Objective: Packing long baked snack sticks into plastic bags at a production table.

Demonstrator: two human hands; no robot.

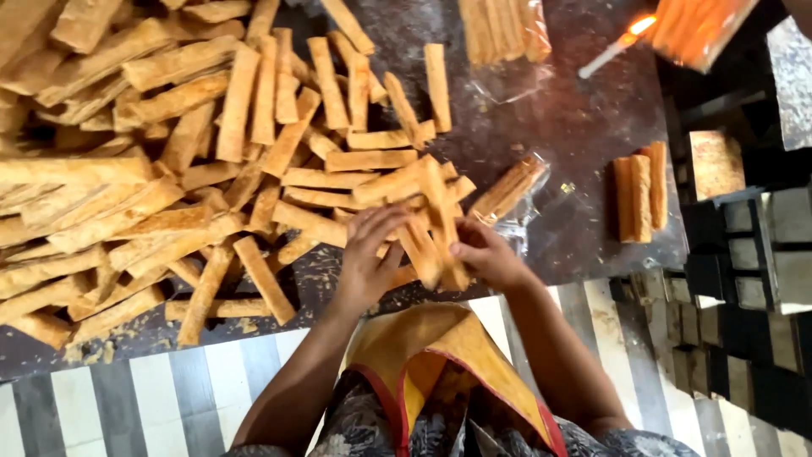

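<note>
A big heap of flat, golden-brown fried snack sticks [152, 152] covers the left and middle of a dark sheet [584, 118] on the floor. My left hand [368, 254] lies on the near edge of the heap, fingers spread over a few sticks. My right hand [486, 254] grips a small bunch of the sticks [436, 228], held upright and fanned. Just right of it lies a clear plastic bag with sticks inside [512, 190].
A filled clear packet of sticks [499, 30] lies at the top, and a sealed bundle [639, 195] at the right. A lit candle [613, 46] burns at the top right beside an orange packet [698, 30]. Dark blocks [744, 254] stand at right. Striped floor [169, 398] runs below.
</note>
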